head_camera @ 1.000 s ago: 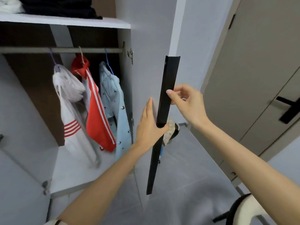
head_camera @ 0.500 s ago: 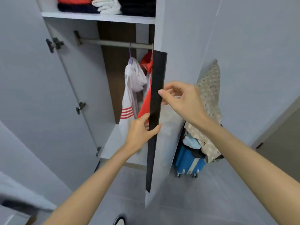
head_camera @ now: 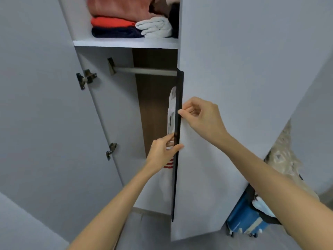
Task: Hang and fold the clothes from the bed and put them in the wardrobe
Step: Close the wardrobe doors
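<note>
In wardrobe [head_camera: 115, 105], on top shelf [head_camera: 126, 43]: stack of 3 folded items, pink piece [head_camera: 119, 8] over orange-red piece [head_camera: 111, 22] over navy piece [head_camera: 115, 32]. Rolled white piece [head_camera: 155, 27] just beside on the right, touching the stack. Something dark behind that, cut off by the door. Under the shelf: rail [head_camera: 146, 70] with 1 white garment [head_camera: 172, 112] with red stripes hanging, mostly hidden behind the door edge.

Left door [head_camera: 45, 105] wide open, 2 hinges [head_camera: 86, 79] at its inner side. Right door [head_camera: 198, 177] part-way shut, covering most of the hanging space, black handle strip [head_camera: 177, 177] down its free edge. Lower right, beside wardrobe: blue suitcase [head_camera: 243, 219] on grey floor [head_camera: 144, 231], beige patterned cloth [head_camera: 284, 159] draped above it, partly behind right forearm.

Left hand [head_camera: 164, 150] low on the strip, thumb pressed on its front, fingers [head_camera: 169, 138] curled round behind the edge. Right hand [head_camera: 200, 116] higher on the same strip, thumb tip and curled fingers pinching its edge. Both forearms bare, reaching up from below.
</note>
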The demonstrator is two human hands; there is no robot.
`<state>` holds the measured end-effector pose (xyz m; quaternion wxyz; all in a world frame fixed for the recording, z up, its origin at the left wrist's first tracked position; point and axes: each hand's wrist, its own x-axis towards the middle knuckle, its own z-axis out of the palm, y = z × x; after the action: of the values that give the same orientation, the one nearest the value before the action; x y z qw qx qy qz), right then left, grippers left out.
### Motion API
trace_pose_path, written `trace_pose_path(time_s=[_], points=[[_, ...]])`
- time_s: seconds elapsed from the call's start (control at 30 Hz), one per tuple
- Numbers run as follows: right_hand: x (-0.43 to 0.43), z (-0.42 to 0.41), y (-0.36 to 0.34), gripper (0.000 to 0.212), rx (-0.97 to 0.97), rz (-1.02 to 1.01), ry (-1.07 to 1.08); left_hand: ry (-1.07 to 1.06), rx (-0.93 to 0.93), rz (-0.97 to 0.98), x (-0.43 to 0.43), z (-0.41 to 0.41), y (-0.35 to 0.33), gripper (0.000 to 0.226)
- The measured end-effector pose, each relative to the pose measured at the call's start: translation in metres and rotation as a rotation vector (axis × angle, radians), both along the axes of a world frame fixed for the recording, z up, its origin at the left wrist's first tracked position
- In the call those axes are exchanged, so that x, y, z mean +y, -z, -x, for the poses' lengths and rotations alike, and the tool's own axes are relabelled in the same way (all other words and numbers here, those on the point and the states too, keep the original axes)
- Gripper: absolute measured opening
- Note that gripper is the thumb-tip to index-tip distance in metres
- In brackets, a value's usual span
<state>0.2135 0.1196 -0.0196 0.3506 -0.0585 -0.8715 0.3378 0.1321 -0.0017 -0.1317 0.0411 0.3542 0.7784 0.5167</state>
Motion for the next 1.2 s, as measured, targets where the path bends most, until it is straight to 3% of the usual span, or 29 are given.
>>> trace_pose_path(time_s=[0.23, 0.37, 0.67, 0.87, 1.0, 1.2], points=[[0.015, 0.061, -0.003, 0.007, 0.017, 0.021, 0.102, 0.189, 0.005, 0.056, 0.027, 0.066, -0.012, 0.044], [0.021, 0.082, -0.002, 0.006, 0.023, 0.007, 0.171, 0.233, -0.014, 0.103, 0.042, 0.094, -0.009, 0.052], [0.031, 0.110, -0.007, 0.010, -0.028, 0.034, 0.267, 0.278, -0.003, 0.102, 0.065, 0.125, -0.007, 0.045], [0.035, 0.120, -0.010, 0.014, -0.060, 0.046, 0.305, 0.257, -0.058, 0.136, 0.074, 0.128, -0.015, 0.047], [0.034, 0.118, -0.010, 0.018, -0.105, 0.028, 0.300, 0.245, -0.090, 0.188, 0.072, 0.121, -0.026, 0.061], [0.022, 0.089, -0.003, 0.024, -0.137, 0.056, 0.234, 0.038, -0.057, 0.162, 0.030, 0.098, -0.031, 0.066]])
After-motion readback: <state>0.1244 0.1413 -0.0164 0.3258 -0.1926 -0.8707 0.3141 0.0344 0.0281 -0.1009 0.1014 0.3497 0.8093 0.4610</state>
